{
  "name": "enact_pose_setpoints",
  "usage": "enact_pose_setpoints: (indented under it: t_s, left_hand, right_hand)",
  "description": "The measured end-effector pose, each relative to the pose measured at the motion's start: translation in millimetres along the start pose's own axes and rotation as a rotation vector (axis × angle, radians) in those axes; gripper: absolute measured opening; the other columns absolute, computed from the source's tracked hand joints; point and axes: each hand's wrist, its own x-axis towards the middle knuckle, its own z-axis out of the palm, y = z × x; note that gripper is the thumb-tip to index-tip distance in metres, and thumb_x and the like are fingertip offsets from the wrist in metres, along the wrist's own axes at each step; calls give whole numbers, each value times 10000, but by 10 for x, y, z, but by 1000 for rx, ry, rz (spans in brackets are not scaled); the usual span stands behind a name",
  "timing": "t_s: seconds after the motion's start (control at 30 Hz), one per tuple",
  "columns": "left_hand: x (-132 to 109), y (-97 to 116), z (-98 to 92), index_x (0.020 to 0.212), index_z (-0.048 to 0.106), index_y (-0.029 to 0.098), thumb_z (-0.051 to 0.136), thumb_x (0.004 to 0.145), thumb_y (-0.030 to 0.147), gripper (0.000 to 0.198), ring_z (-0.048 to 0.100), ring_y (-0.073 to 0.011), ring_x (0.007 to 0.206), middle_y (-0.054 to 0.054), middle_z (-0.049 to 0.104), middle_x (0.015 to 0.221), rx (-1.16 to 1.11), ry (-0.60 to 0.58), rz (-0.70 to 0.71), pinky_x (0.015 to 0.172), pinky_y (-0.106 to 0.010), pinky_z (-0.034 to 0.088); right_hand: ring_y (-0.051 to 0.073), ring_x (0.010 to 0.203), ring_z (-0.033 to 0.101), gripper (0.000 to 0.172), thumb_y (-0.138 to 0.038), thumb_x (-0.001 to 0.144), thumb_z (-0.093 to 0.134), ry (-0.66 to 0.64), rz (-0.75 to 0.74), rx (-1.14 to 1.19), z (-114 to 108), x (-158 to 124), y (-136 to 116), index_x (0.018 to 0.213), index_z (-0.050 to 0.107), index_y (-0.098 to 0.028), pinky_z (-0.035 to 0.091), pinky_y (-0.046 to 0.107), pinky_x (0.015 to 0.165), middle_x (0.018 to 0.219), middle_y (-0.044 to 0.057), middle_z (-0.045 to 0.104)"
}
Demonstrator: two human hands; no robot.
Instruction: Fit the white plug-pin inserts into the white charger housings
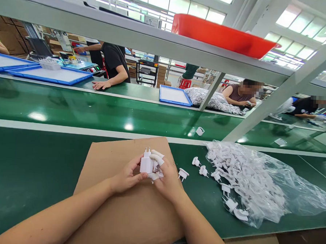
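My left hand (pixel 130 175) is closed on a white charger (pixel 146 164) with a two-pin plug, held upright with the pins on top. Close against its right side is my right hand (pixel 165 175), with white covers on its fingertips and its fingers curled. Something small and white shows between those fingers, mostly hidden, and I cannot make out what it is. Below both hands lies a sheet of brown cardboard (pixel 119 218). A loose white plug piece (pixel 183 174) with two pins rests just right of my right hand.
An open plastic bag (pixel 247 181) spills many white plug pieces on the right. Beyond the bench, a green conveyor belt (pixel 106 113) carries a few white parts. A metal shelf (pixel 124 32) with a red bin (pixel 219 35) crosses overhead. Several co-workers sit or stand across the belt.
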Motion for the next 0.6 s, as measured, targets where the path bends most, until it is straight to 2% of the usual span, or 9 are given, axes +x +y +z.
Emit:
enact_pose_setpoints:
  t_s: [0.1, 0.37, 0.5, 0.6]
  left_hand:
    - [16, 1, -42, 1410, 510, 212, 683, 892, 511, 622, 586, -328, 1166, -145, 603, 1318, 59, -6, 32, 1023, -443, 489]
    - [34, 37, -44, 1193, 656, 187, 733, 759, 697, 674, 616, -271, 845, -90, 689, 966, 200, 100, -28, 775, -370, 516]
    - [22, 60, -19, 1075, 691, 165, 729, 720, 756, 691, 578, -234, 737, -68, 667, 842, 186, 131, -31, 678, -322, 472]
    - [26, 88, 19, 1038, 692, 167, 771, 706, 720, 651, 577, -228, 732, -62, 666, 831, 123, 140, -25, 676, -317, 476]
  right_hand:
    - [208, 1021, 661, 613, -133, 816, 591, -42, 29, 9, -14, 0, -9, 1404, 512, -287, 552, 333, 868, 1285, 69, 650]
    - [197, 1049, 642, 734, -59, 718, 545, -40, 25, 78, 50, -16, 22, 1405, 526, -315, 540, 299, 860, 1294, 45, 636]
    - [188, 910, 638, 699, -63, 708, 536, -19, 50, 79, 79, -25, -16, 1368, 568, -292, 533, 283, 787, 1148, 45, 673]
    - [187, 867, 630, 691, -65, 700, 543, 8, 56, 87, 60, -16, -32, 1355, 590, -282, 530, 283, 765, 1075, 42, 680]
